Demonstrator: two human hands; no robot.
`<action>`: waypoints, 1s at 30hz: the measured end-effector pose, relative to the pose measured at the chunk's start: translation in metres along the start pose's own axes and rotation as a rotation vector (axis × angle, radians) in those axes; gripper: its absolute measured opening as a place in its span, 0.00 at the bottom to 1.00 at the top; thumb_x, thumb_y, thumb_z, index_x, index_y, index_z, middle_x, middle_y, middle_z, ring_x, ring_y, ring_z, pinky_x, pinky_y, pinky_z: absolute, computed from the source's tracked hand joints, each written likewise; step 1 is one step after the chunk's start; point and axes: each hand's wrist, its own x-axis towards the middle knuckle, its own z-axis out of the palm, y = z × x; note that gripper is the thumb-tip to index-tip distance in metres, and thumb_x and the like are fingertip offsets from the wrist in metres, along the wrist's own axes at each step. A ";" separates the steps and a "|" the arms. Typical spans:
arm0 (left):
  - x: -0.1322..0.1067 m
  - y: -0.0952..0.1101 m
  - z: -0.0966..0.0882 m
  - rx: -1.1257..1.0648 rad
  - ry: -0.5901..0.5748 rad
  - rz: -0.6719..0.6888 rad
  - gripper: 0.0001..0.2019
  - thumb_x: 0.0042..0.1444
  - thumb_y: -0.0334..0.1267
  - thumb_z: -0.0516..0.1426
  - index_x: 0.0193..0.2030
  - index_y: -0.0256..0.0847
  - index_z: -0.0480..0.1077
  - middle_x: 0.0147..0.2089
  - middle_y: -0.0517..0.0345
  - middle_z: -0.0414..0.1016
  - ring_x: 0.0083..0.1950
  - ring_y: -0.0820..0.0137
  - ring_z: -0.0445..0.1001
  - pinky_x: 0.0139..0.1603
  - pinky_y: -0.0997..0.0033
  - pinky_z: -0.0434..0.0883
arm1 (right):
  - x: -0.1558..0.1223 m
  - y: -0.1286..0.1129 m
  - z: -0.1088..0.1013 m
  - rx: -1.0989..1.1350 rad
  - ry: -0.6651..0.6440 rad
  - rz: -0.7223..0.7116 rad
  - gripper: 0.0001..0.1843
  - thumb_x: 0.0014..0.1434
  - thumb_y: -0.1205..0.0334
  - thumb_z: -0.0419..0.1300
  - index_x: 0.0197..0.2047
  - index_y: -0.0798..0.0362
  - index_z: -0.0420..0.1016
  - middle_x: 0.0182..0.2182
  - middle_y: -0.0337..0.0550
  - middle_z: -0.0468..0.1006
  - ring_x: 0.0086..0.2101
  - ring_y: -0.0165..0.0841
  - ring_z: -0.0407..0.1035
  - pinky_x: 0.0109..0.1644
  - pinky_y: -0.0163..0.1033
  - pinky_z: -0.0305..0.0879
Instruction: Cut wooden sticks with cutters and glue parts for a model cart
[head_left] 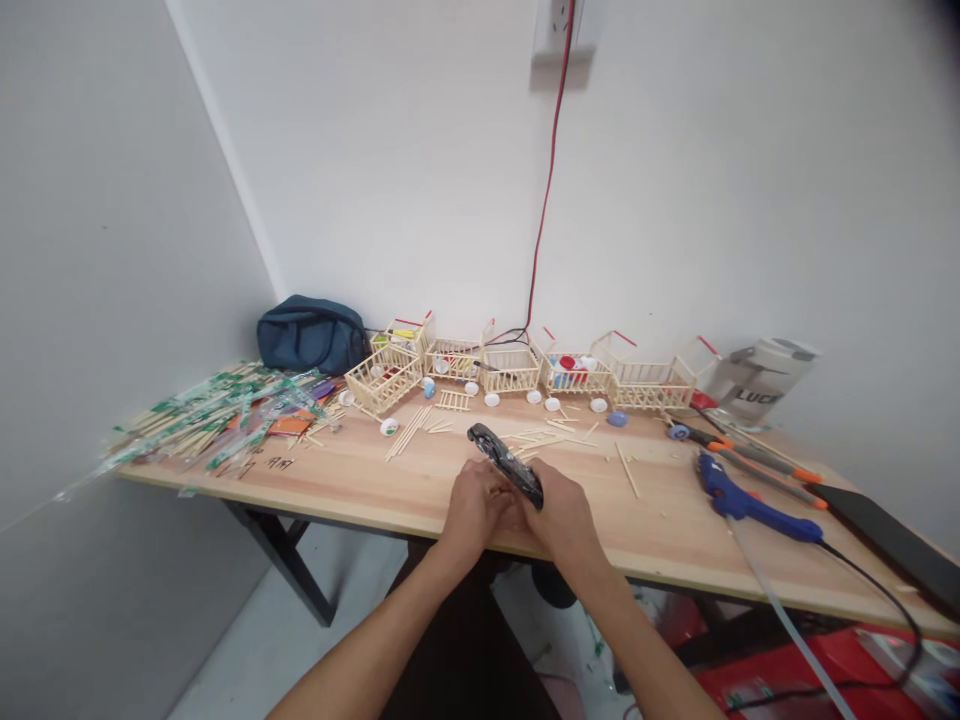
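Observation:
At the table's front edge, my right hand (568,512) is closed around a black hand tool (507,465) with pale smears on it. The tool slants up and to the left, and its exact kind is unclear. Close beside it, my left hand (474,508) has its fingers curled in a pinch. Whatever lies between those fingertips is too small and covered to make out. Loose thin wooden sticks (628,470) are scattered just beyond both hands. Behind them lies a small ladder-like stick panel (454,401).
Several stick-built carts (510,372) with bottle-cap wheels line the wall. Wrapped chopsticks (202,410) and a blue pouch (313,335) occupy the left. On the right are a blue glue gun (757,505), orange-and-grey handled pliers (757,457), a paper cup (765,380) and a black flat object (889,545).

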 end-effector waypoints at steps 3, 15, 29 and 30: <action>-0.001 0.000 0.001 -0.030 0.001 0.003 0.08 0.48 0.24 0.57 0.26 0.38 0.76 0.35 0.55 0.79 0.42 0.64 0.72 0.44 0.68 0.65 | -0.002 0.002 0.000 -0.009 -0.005 -0.004 0.02 0.56 0.65 0.55 0.32 0.51 0.67 0.29 0.44 0.77 0.30 0.36 0.70 0.32 0.35 0.52; -0.007 0.006 -0.008 -0.167 -0.067 -0.039 0.08 0.50 0.27 0.56 0.29 0.37 0.76 0.32 0.55 0.78 0.39 0.65 0.72 0.42 0.70 0.65 | 0.002 0.005 -0.010 0.158 -0.050 -0.005 0.08 0.57 0.57 0.53 0.29 0.50 0.67 0.27 0.43 0.76 0.30 0.38 0.69 0.33 0.36 0.55; -0.050 0.043 -0.033 -0.722 -0.176 -0.204 0.05 0.50 0.31 0.61 0.35 0.38 0.71 0.37 0.56 0.81 0.40 0.69 0.78 0.42 0.73 0.70 | -0.016 0.004 -0.036 1.058 -0.476 0.303 0.22 0.49 0.44 0.65 0.25 0.55 0.68 0.19 0.36 0.67 0.23 0.27 0.59 0.29 0.34 0.55; -0.051 0.043 -0.033 -0.741 -0.190 -0.208 0.05 0.51 0.32 0.61 0.35 0.37 0.71 0.37 0.54 0.80 0.40 0.68 0.78 0.42 0.73 0.70 | -0.018 0.004 -0.037 1.082 -0.492 0.314 0.21 0.49 0.45 0.66 0.26 0.55 0.68 0.19 0.36 0.67 0.23 0.27 0.60 0.29 0.34 0.55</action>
